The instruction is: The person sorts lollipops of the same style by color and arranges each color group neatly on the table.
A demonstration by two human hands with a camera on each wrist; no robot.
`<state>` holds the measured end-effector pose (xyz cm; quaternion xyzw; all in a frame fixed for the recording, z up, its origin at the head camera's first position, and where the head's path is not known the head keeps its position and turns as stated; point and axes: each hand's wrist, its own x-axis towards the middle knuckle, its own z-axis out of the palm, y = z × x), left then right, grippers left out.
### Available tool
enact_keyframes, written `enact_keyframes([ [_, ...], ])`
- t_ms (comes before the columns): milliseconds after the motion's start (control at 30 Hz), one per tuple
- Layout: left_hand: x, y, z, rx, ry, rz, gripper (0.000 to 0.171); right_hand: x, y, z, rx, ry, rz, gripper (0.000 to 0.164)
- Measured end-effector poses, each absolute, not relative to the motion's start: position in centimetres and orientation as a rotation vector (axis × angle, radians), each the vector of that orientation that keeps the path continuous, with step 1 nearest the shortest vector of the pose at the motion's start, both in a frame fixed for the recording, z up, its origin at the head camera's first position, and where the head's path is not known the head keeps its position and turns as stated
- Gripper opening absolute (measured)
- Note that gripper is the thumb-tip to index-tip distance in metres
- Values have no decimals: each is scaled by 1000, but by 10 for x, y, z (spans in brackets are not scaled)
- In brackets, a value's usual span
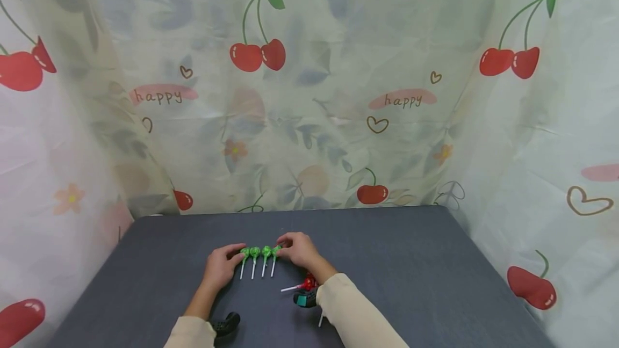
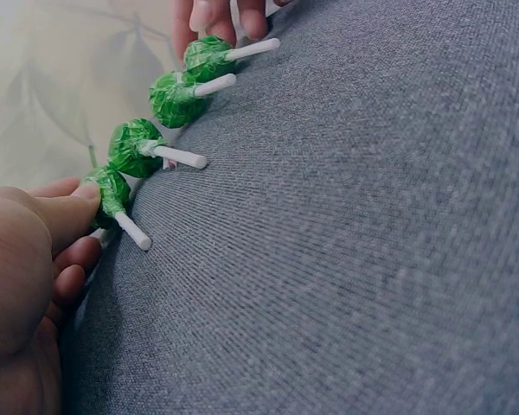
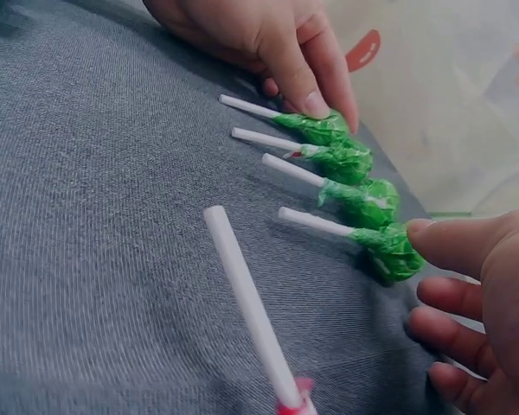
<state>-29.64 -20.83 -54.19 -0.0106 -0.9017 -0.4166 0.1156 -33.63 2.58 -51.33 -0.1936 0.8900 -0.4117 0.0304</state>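
Four green-wrapped, white-sticked lollipops (image 1: 266, 252) aligned; left grip (image 1: 222, 266) and right grip (image 1: 301, 250) pinch outermost two. Grey table (image 1: 411, 267); cherry-printed curtain (image 1: 314, 95).

The flat, dark grey, cloth-surfaced table (image 1: 396, 262) is matt and finely ribbed. On the table, four round green lollipops (image 3: 374, 203) have glossy, crinkled wrappers (image 3: 350, 164) and smooth white sticks (image 3: 316, 223).

Four green lollipops (image 3: 370, 201) lie in a row on the desk (image 3: 112, 216). The left hand (image 3: 264, 39) pinches the farthest; the right hand (image 3: 506, 303) touches the nearest. One foreground white stick (image 3: 253, 307) appears red-wrapped below.
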Motion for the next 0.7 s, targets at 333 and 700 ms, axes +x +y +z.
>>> enact_keyframes([
  [333,-297,-207,-543,-21,-2642,-1235,28,-332,42,-498,-740,2795,-1255,25],
  [700,-296,-209,-541,-31,-2643,-1235,28,-305,66,-469,-829,2840,-1424,17],
])
